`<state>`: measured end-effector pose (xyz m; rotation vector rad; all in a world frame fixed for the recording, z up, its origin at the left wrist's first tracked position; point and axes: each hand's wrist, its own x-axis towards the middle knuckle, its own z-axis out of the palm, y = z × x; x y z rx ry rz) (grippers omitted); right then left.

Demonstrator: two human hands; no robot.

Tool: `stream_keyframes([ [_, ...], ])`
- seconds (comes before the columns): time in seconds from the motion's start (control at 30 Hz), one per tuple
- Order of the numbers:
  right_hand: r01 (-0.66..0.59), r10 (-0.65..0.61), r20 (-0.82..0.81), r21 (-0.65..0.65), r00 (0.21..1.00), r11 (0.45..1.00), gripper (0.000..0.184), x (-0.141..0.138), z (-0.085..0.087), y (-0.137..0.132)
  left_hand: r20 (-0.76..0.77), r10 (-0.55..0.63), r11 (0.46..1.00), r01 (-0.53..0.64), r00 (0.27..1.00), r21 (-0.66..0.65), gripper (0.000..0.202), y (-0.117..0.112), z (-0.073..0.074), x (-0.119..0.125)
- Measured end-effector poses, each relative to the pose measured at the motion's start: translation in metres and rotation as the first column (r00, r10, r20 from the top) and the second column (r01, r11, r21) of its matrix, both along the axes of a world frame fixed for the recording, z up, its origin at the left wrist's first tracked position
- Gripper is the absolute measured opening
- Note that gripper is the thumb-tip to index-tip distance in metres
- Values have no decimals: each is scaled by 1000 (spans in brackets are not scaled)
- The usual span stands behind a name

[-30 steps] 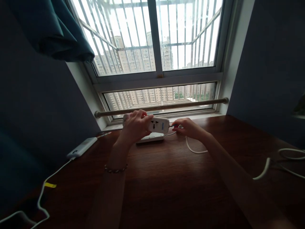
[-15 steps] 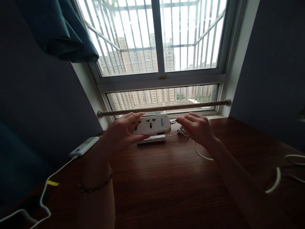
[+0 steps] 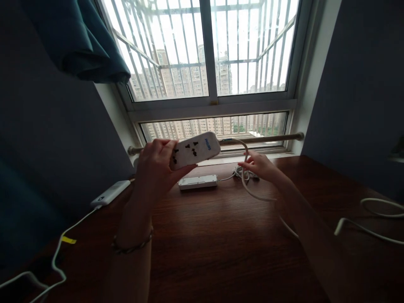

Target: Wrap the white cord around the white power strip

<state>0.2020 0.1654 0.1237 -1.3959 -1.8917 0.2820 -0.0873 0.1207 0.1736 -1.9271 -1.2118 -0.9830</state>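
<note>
My left hand point(image 3: 159, 162) grips the left end of a white power strip point(image 3: 199, 148) with blue lettering, held tilted above the table, its sockets facing me. From its right end comes a white cord point(image 3: 244, 181), with a dark, bluish stretch close to the strip. My right hand point(image 3: 260, 164) pinches this cord between thumb and fingers where it bends downward. Below the held strip, a second white power strip point(image 3: 198, 182) lies on the wooden table point(image 3: 221, 235). Its thin cable leads to a bundled white cable point(image 3: 244, 173) behind my right hand.
At the left edge lies a white power bank point(image 3: 110, 193) with a white cable point(image 3: 59, 248) bearing a yellow tag point(image 3: 68, 240). More loops of white cord point(image 3: 378, 206) rest at the right. A rail point(image 3: 268, 138) crosses before the window, and a blue curtain point(image 3: 91, 50) hangs upper left.
The held power strip has risen, moved left and tilted up at its right end. My right hand has shifted from the dark wires near the strip to the white cord, farther right.
</note>
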Motion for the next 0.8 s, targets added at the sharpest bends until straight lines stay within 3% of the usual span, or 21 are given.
stream_keyframes([
  [0.13, 97, -96, 58, -12, 994, 995, 47, -3, -10, 4, 154, 116, 993, -109, 981, -48, 68, 15, -9, 8],
  [0.27, -88, 101, 122, -102, 987, 991, 52, -14, -10, -5, 264, 230, 933, -134, 937, -334, 62, 28, -15, 11],
  [0.37, -197, 207, 146, -78, 967, 977, 47, -22, -6, -13, 327, 270, 897, -112, 906, -429, 58, 32, -17, 10],
  [0.57, -198, 133, 261, 240, 956, 950, 18, -45, -5, -32, 379, 289, 893, -105, 879, -438, 60, 37, -24, 10],
  [0.7, -340, 233, 359, 272, 904, 900, 21, -55, -7, -42, 291, 219, 922, -100, 931, -373, 60, 40, -39, 26],
  [0.8, -435, 344, 314, 294, 885, 851, 23, -54, -4, -44, 172, 135, 945, -75, 976, -320, 57, 40, -49, 40],
])
